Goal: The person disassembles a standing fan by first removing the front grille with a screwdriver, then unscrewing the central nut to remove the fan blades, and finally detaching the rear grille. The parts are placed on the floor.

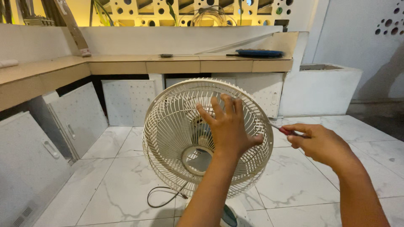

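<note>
A cream table fan (176,130) stands on the floor in front of me, its round wire grille facing me. My left hand (229,126) lies flat on the right part of the grille, fingers spread over the wires. My right hand (322,143) grips a screwdriver (283,130) with a red handle; its metal shaft points left at the grille's right rim. The fan's base (229,216) shows just below my left forearm.
The fan's black cord (162,197) loops on the white marble floor. White perforated panels (80,115) lean along the left and back walls under a tan counter (185,65). A blue flat object (259,53) lies on the counter. A white block (320,88) stands at the right.
</note>
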